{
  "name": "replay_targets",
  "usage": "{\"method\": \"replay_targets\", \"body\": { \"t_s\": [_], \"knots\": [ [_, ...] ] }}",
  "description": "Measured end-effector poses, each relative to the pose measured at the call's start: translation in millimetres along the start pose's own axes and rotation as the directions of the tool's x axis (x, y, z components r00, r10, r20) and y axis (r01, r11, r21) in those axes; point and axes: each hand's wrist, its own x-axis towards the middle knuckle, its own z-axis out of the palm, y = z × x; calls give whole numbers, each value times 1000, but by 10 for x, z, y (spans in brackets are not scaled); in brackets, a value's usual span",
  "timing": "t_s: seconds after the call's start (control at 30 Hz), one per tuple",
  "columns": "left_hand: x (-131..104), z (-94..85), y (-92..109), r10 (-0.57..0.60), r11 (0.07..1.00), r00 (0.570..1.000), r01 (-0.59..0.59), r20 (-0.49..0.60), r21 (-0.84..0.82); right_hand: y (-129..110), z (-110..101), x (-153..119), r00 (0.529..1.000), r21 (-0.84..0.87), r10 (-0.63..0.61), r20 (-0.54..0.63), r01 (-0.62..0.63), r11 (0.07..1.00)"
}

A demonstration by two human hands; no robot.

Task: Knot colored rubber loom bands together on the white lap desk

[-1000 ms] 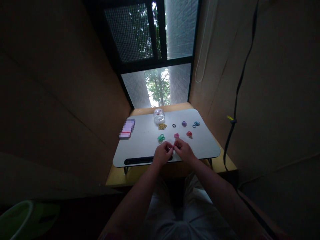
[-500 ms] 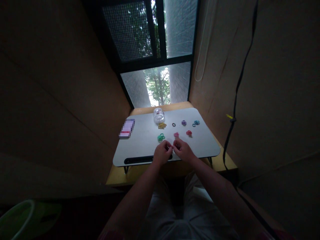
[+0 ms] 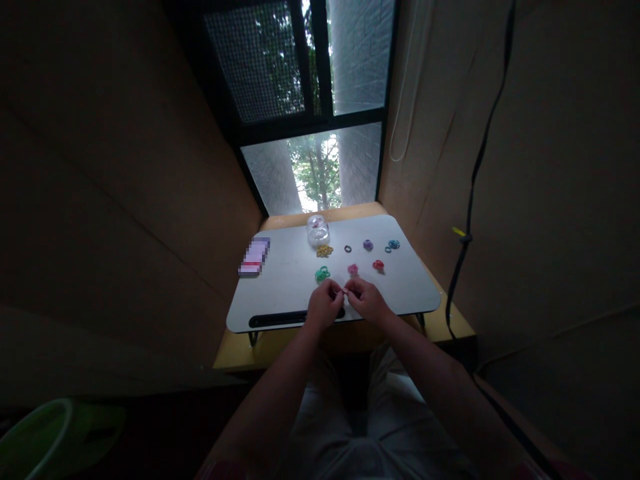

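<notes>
My left hand (image 3: pixel 325 303) and my right hand (image 3: pixel 366 299) meet over the near edge of a white lap table (image 3: pixel 280 293). Both are closed in a pinch, fingertips nearly touching. Whatever lies between them is too small to make out. Just beyond my right hand is a pile of pink bands (image 3: pixel 353 269), with red bands (image 3: pixel 379 265) to its right. Green bands (image 3: pixel 323 274) lie beyond my left hand. Farther back are yellow bands (image 3: pixel 325 251), a dark ring-shaped band (image 3: pixel 348 249), purple bands (image 3: pixel 368 245) and blue bands (image 3: pixel 393 245).
A clear plastic jar (image 3: pixel 319 232) is at the table's back. A phone (image 3: pixel 255 256) with a blurred screen lies at the left. A black slot (image 3: pixel 277 320) runs along the near edge. Walls flank the table, and a dark cord (image 3: pixel 481 160) hangs at right.
My hands stay pinched together in nearly the same spot, with only slight finger movement. The piles of bands, jar and phone have not moved.
</notes>
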Motion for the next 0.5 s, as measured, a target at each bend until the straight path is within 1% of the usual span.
{"method": "replay_targets", "body": {
  "t_s": [0.2,0.33,0.5],
  "knots": [
    [14,9,-19,21,999,1000,-21,-14,-37,57,33,4,1000,-35,-3,-6,2,999],
    [15,9,-29,54,998,998,-54,20,-29,50,38,1,1000,-30,0,-16,0,1000],
    [4,-2,-14,47,998,999,-46,22,-34,36,28,2,1000,-55,0,-23,-1,999]
  ]
}}
